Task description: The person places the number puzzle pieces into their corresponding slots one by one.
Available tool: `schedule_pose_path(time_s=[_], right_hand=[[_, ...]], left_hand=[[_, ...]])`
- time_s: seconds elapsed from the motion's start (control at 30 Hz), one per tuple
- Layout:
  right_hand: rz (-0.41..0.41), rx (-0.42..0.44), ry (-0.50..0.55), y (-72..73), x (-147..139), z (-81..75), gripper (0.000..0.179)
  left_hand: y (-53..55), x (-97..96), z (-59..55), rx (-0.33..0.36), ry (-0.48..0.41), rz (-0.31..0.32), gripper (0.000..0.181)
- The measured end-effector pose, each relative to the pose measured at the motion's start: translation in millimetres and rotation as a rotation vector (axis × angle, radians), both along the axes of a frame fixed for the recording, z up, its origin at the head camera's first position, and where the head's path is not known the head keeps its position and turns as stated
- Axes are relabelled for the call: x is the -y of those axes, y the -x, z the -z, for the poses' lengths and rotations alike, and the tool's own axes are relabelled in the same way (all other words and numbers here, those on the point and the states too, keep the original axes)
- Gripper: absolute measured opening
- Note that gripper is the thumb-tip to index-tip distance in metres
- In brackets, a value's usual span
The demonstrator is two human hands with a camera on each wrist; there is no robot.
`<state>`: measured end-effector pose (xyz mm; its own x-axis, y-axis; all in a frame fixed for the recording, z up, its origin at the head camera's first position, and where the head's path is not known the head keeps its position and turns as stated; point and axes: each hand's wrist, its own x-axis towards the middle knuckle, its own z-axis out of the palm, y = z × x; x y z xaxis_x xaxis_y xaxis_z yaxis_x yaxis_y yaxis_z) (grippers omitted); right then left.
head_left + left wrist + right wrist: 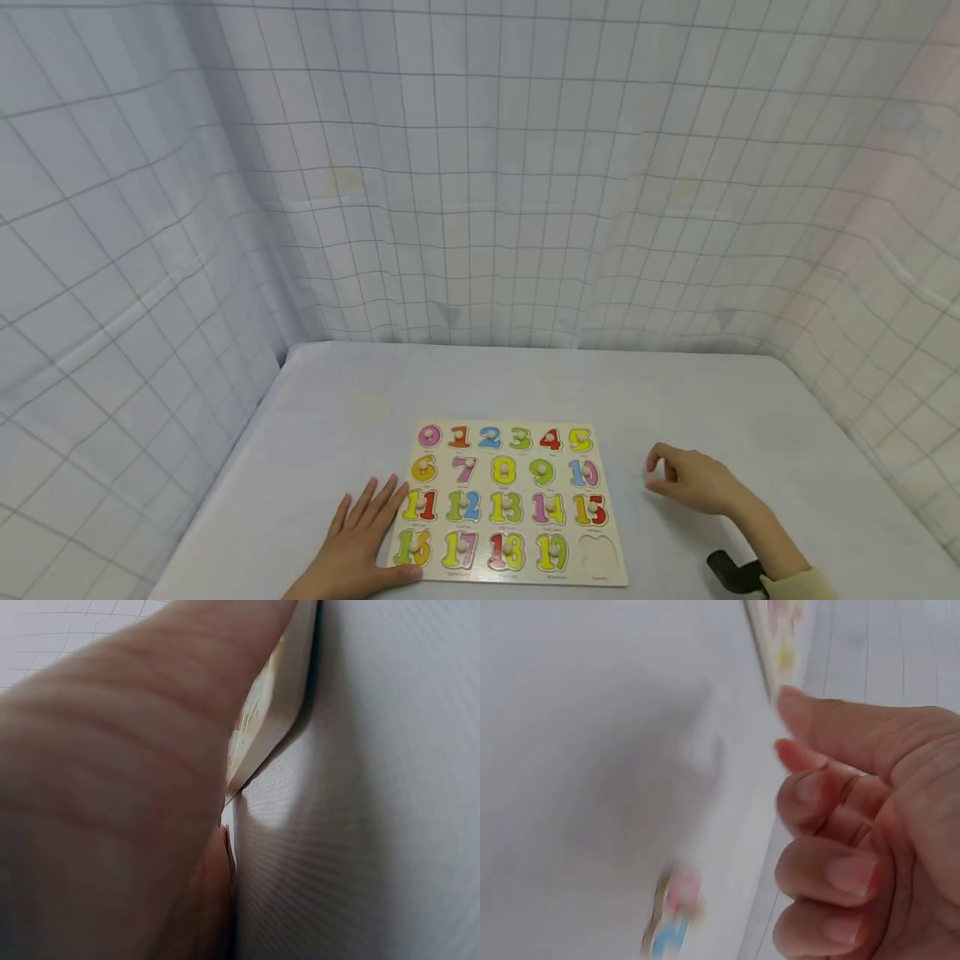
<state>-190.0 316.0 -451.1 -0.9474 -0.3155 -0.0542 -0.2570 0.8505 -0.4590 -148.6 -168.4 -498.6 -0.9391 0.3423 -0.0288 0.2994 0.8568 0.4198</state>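
A wooden number puzzle board (525, 454) lies flat on the white table, with knobbed pieces 0 to 19 in it and a bare recess (598, 557) at its lower right. My left hand (360, 542) rests with fingers spread along the board's left edge, its thumb at the lower left corner. To the right of the board, my right hand (697, 482) hovers over the table, fingers loosely curled, with a gap between thumb and index finger. Low in the right wrist view, a blurred pink and blue puzzle piece (676, 911) lies on the table; the head view does not show it.
White grid-patterned curtains (495, 167) hang behind the table and on both sides. The white tabletop (360, 392) stretches around the board. A black device (735, 573) is strapped at the right wrist, beside a pale sleeve (798, 586).
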Motion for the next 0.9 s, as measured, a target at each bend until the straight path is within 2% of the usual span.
schedule_pose_path(time_s=[0.1,0.17,0.47,0.53,0.73,0.9], right_hand=[[0.095,0.015,-0.016,-1.9,-29.9,3.8,0.020],[0.130,0.024,-0.019,-3.5,-42.8,6.6,0.019],[0.145,0.032,0.012,-6.5,-58.4,13.1,0.011],[0.137,0.032,0.012,-5.7,-60.2,14.0,0.011],[0.025,0.009,0.033,-0.1,-68.2,16.7,0.009],[-0.004,-0.015,-0.026,2.8,-70.8,15.6,0.010]], left_hand=[[-0.3,0.2,-0.8,0.003,-0.006,0.003,0.114],[-0.3,0.4,-1.0,0.004,-0.011,0.005,0.114],[0.8,-0.6,-0.5,0.013,0.023,-0.005,0.116],[0.8,-1.0,-0.7,0.018,0.022,-0.007,0.116],[0.4,-1.0,-1.5,0.020,0.020,-0.013,0.115],[0.8,-1.1,-2.2,0.026,0.008,-0.011,0.115]])
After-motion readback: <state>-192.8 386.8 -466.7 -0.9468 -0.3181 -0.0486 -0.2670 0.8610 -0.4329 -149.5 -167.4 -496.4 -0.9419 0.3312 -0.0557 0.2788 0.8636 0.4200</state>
